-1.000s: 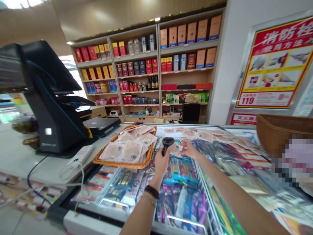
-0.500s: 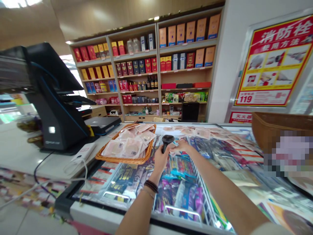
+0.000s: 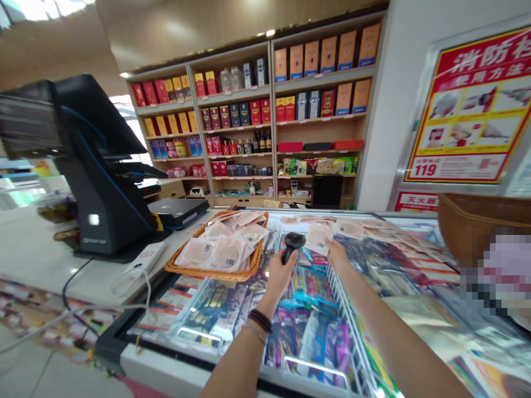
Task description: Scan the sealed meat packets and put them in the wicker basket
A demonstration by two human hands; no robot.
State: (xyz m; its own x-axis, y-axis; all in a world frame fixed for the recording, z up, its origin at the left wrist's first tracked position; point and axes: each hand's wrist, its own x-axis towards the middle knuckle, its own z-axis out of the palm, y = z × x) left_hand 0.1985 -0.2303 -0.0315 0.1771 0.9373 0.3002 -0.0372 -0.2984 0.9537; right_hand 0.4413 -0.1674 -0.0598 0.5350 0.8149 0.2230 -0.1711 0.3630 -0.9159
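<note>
Fire-hydrant poster reading 119, left hand gripping barcode scanner, right hand pinching clear packet

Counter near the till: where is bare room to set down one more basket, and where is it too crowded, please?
Bare white counter lies in front of the black till, up to the white box. Crowded: the wicker tray of pink packets, and the freezer top around the left hand and right hand.

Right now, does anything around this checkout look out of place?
One thing does: the wicker tray of pale packets sits across the counter's edge, with its right side jutting over the chest freezer. It looks awkwardly placed rather than fully on the counter.
</note>
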